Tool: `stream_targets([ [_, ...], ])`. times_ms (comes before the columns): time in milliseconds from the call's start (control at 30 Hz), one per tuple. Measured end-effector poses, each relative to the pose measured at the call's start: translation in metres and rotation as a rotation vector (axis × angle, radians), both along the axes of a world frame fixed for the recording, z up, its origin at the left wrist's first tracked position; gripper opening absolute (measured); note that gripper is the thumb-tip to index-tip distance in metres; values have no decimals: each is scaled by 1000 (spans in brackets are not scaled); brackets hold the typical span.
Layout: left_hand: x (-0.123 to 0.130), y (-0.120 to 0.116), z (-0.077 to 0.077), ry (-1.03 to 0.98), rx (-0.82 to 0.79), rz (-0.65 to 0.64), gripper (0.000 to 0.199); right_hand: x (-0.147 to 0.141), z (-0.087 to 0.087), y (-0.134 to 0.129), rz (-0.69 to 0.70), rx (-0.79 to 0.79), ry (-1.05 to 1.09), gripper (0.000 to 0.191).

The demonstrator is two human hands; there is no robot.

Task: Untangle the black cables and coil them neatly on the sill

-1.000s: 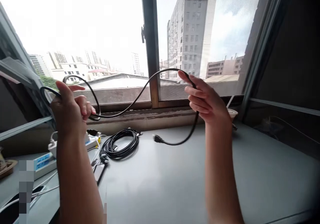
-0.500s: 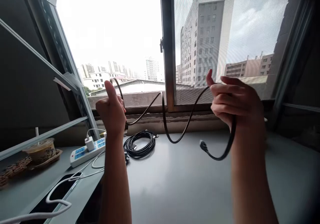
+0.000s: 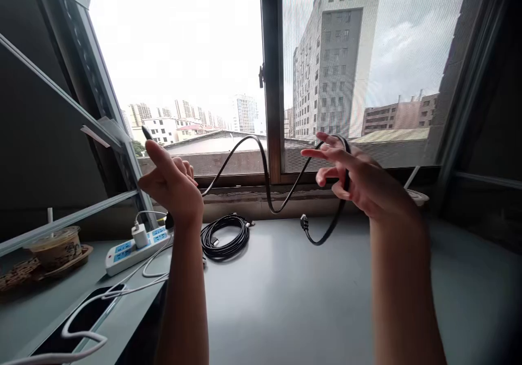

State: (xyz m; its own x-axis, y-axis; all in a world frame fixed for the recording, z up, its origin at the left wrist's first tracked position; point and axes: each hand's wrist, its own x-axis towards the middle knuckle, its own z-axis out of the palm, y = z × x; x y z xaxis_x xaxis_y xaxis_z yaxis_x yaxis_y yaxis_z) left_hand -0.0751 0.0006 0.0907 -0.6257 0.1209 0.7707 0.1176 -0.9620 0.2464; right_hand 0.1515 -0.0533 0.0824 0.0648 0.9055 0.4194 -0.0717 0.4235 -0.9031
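Above the tabletop (image 3: 285, 305), before a window (image 3: 272, 82), a black cable (image 3: 267, 183) hangs in a wave, apparently held high so its slack stays clear. Your left hand (image 3: 175, 188) has a narrow grip, seemingly closed on the cable, though its back hides the contact. Your right hand (image 3: 362, 183) has a loosely spread grip, the cable draped across it, letting the plug (image 3: 304, 222) dangle.
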Motion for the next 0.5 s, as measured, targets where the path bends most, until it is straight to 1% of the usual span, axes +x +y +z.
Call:
stream_targets([
  [67, 7, -2, 0, 27, 37, -49, 72, -8, -2, 9, 27, -40, -58, 62],
  [133, 17, -2, -3, 99, 115, -87, 70, -15, -5, 18, 103, -75, -130, 62],
  [200, 28, -1, -8, 185, 202, -112, 69, -21, -7, 22, 184, -73, -160, 60],
  [233, 33, 0, -11, 245, 213, -117, 68, -24, -8, 23, 218, -53, -144, 59],
  [300, 43, 0, -16, 413, 182, -80, 65, -27, -7, 23, 259, 4, -67, 56],
  [367, 50, -3, -22, 638, 138, -20, 61, -29, -6, 23, 264, 47, 16, 56],
  [433, 58, -9, -27, 870, 61, 27, 57, -29, -5, 23, 230, 66, 40, 57],
  [500, 65, -15, -31, 1066, -57, 53, 54, -29, -5, 24, 154, 80, 4, 53],
])
